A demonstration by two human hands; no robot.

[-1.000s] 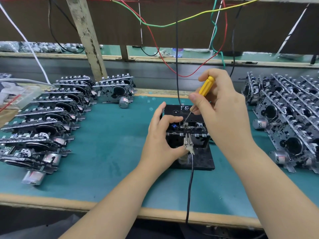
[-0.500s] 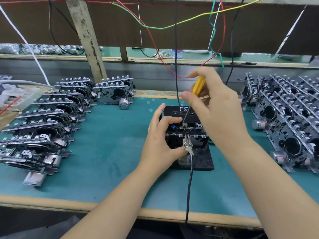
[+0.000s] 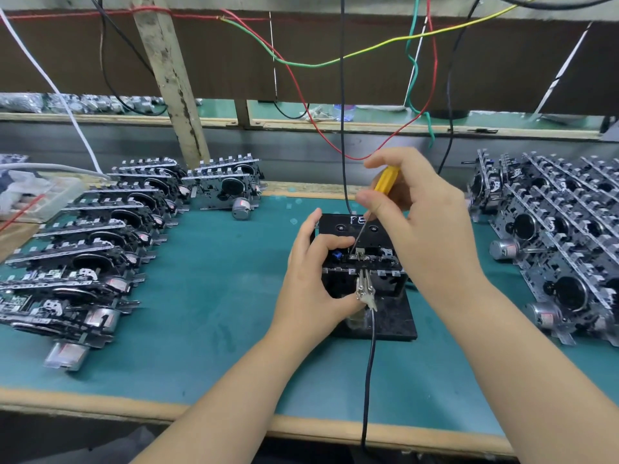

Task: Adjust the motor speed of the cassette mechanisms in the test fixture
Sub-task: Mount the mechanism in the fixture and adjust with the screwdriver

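A black test fixture stands on the green mat at the middle of the bench, with a cassette mechanism seated in it. My left hand grips the mechanism's left side, thumb near the alligator clip on its front edge. My right hand pinches a yellow-handled screwdriver between thumb and fingers. Its thin shaft slants down and its tip sits in the mechanism beside a small blue part.
Rows of cassette mechanisms lie on the left of the mat, and a dense stack of mechanisms stands on the right. A black cable runs from the clip over the front edge. Coloured wires hang above.
My right hand and the screwdriver handle have shifted slightly left, with the fingers turned round the handle. The left hand and the mechanism stay in place.
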